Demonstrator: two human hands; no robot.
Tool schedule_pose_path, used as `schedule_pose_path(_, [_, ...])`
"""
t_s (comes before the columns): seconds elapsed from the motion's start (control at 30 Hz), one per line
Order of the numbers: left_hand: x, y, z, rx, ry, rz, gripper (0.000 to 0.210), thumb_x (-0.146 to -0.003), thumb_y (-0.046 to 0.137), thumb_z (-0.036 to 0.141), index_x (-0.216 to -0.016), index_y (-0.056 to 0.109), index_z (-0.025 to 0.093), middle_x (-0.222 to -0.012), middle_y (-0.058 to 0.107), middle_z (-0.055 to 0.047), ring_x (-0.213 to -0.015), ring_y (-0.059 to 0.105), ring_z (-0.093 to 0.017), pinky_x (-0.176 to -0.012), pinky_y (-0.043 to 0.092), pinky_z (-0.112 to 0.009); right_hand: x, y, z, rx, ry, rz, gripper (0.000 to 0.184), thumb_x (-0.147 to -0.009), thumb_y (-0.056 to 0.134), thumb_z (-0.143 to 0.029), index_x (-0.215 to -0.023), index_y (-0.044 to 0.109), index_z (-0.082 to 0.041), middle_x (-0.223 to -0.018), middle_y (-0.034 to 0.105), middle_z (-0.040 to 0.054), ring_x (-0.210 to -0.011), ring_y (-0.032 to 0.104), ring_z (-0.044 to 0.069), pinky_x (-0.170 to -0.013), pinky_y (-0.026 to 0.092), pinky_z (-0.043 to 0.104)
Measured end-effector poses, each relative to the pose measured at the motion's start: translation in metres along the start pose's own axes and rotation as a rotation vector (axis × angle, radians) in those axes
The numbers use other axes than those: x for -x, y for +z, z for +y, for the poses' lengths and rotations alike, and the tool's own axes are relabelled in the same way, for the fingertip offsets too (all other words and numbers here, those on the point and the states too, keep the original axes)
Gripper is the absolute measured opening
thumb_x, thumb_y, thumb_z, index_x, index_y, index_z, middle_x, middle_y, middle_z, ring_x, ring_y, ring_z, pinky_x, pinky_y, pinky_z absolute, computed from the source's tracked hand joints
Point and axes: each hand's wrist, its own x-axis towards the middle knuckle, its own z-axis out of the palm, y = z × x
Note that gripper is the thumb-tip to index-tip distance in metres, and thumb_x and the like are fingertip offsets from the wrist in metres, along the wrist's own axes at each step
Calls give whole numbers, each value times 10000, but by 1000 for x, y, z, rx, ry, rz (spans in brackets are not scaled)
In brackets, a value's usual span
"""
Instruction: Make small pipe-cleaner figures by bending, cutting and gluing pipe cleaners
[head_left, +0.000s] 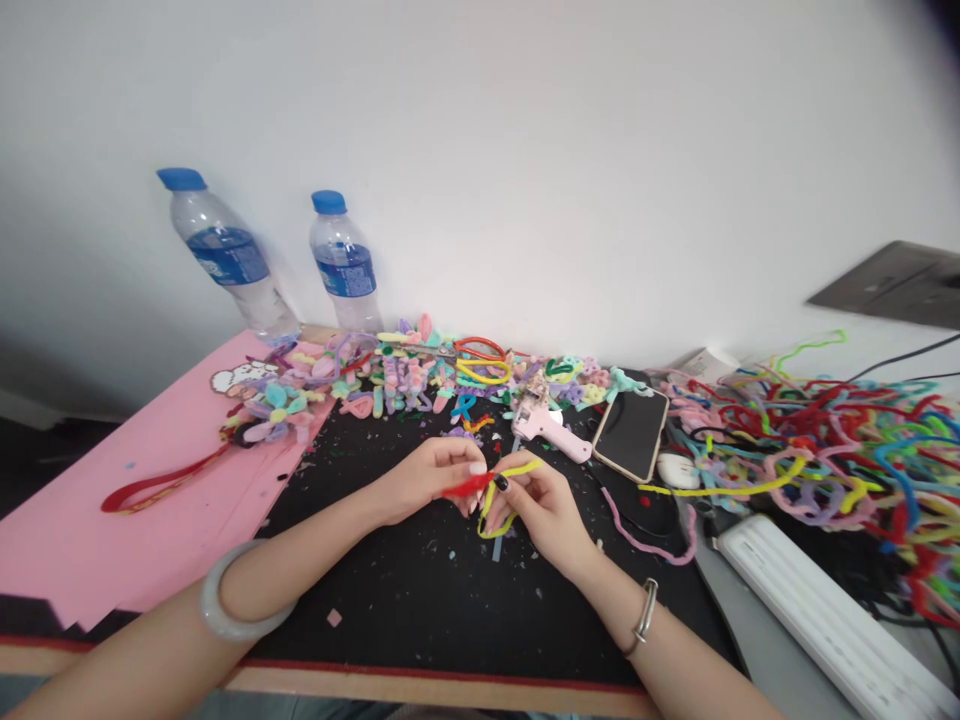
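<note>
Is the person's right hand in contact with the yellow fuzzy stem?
Touching. The head view shows it: the right hand pinches the yellow fuzzy stem at the thumb tip.

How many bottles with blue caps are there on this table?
2. The left bottle stands at the far end of the pink paper; the right bottle is beside it, near the wall. No others show.

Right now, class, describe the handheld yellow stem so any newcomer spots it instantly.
Start at the black mat, then find the left hand and right hand above it. The yellow stem is in the right hand's fingertips; its colour and open bend distinguish it from the red piece in the left hand.
</note>
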Motion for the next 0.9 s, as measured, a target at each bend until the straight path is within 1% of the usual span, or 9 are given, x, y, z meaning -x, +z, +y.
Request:
schedule_pose_path(0.13, [1,2,-2,-50,-12,-69,253,-730,677,316,-778,510,133,-629,587,17,-525,576,-90,-535,481,-217,1,2,-3,-32,32,-44,190,-806,588,-356,-853,474,-211,-572,597,-36,-463,623,147,-466,535,282])
schedule_pose_path(0.27, [1,5,-3,-136,-6,-81,231,-736,671,283,-813,513,133,-627,598,16,-523,580,-89,-516,473,-200,1,2,-3,-6,42,12,182,-785,616,-327,-789,493,-192,-600,597,-34,-485,626,133,-473,520,253])
schedule_pose_path(0.37, [1,6,-3,-198,9,-65,207,-759,646,291,-792,530,123,-563,587,17,-487,563,-84,-488,453,-184,0,2,-2,-12,46,34,198,-780,621,-323,-773,475,-189,-589,591,-41,-470,619,128,-450,494,234])
schedule_pose_path(0.47, [1,7,-3,-195,24,-32,208,-772,630,305,-759,523,127,-535,576,22,-467,552,-80,-477,444,-177,0,0,-2,6,21,22,201,-807,586,-345,-783,461,-190,-571,593,-39,-458,606,126,-445,479,232])
schedule_pose_path(0.57, [1,6,-1,-160,50,1,212,-777,623,319,-762,514,137,-539,564,31,-473,549,-80,-486,455,-182,1,-3,-2,129,-15,-16,203,-855,512,-366,-781,492,-178,-561,588,-22,-470,579,118,-476,472,242])
schedule_pose_path(0.67, [1,6,0,-157,74,23,206,-781,619,314,-762,519,134,-566,571,24,-497,556,-78,-501,466,-179,2,-4,-3,271,-41,-40,219,-867,496,-348,-745,526,-168,-562,561,-18,-480,545,107,-491,458,240])
schedule_pose_path(0.8, [1,7,1,-153,69,37,199,-814,579,313,-771,498,136,-566,603,9,-496,572,-80,-518,481,-185,2,-4,-1,297,-56,-19,216,-888,454,-328,-746,506,-175,-585,562,-14,-492,550,111,-490,460,243])
schedule_pose_path(0.9, [1,7,0,-134,60,47,193,-808,590,303,-814,479,146,-589,618,8,-508,590,-90,-529,501,-200,2,-4,-1,320,-59,-26,197,-896,434,-312,-757,483,-181,-590,564,-14,-500,557,116,-500,466,249])
